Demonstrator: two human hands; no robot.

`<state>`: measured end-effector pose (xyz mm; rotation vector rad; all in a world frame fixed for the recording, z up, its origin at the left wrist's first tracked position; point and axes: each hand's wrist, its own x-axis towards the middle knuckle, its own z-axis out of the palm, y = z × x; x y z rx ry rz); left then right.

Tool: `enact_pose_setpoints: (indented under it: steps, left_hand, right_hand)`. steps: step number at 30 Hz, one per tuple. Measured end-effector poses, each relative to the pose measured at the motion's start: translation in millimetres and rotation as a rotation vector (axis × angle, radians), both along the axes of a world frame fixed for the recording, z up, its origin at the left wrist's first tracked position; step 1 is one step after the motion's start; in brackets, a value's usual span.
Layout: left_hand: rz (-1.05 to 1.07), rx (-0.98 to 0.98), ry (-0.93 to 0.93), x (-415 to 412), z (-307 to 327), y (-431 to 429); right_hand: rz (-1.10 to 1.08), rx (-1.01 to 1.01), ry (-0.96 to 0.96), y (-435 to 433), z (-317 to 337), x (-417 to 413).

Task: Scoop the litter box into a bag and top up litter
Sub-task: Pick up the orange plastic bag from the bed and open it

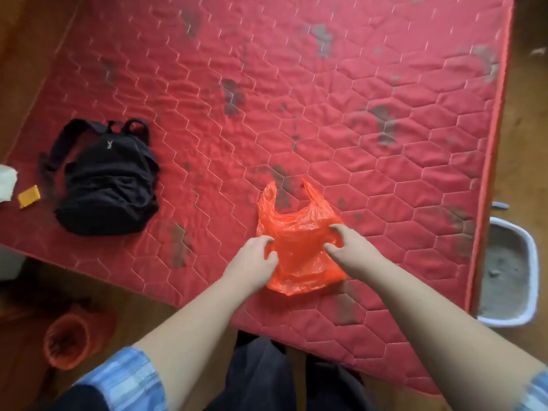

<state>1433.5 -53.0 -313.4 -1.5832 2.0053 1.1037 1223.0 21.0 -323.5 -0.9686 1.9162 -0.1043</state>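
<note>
Gripping orange bag | left hand, right hand (both curled) | mattress

I log home bedroom, bare red quilted mattress on wood floor, black backpack near its left edge, litter box beside its right edge.

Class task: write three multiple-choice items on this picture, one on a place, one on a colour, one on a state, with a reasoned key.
1. Relative to the red mattress, the litter box is: A on top of it; B at its far left end; C on the floor past its right edge.
2. The plastic bag is: A orange; B black; C white.
3. The left hand and right hand: A hang idle; B grip the plastic bag; C hold a scoop.
Key: 1 C, its white rim shows beside the mattress edge; 2 A, plainly orange; 3 B, fingers of both curl into the plastic.
</note>
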Motion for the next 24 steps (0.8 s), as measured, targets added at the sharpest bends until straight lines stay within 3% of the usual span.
enact_pose_setpoints:
  steps: [2,6,10,14,16,19,24]
  left_hand:
    - [0.177,-0.015,0.035,-13.3,-58.1,-27.9]
    - [0.388,-0.081,0.021,-37.0,-171.0,-89.1]
    - [0.397,-0.012,-0.178,-53.7,-244.1,-128.1]
    - [0.272,0.050,-0.244,-53.3,-282.2,-121.9]
    - [0.273,0.047,-0.245,-42.4,-285.3,-113.7]
    - [0.376,0.071,-0.101,-18.4,-257.2,-102.0]
    - [0.764,0.330,0.283,18.6,-133.6,-87.2]
  right_hand:
    - [-0.135,0.025,-0.019,-26.2,-53.4,-8.9]
    - [-0.315,0.021,0.121,-72.1,-161.6,-22.2]
    - [-0.312,0.073,0.300,-108.1,-231.0,-13.4]
    - [-0.261,0.229,0.374,-109.7,-267.5,11.8]
    - [-0.281,0.236,0.370,-94.7,-273.5,20.3]
    - [-0.508,0.104,0.238,-69.7,-248.5,28.0]
    - [-0.968,-0.108,-0.111,-33.1,-124.2,37.5]
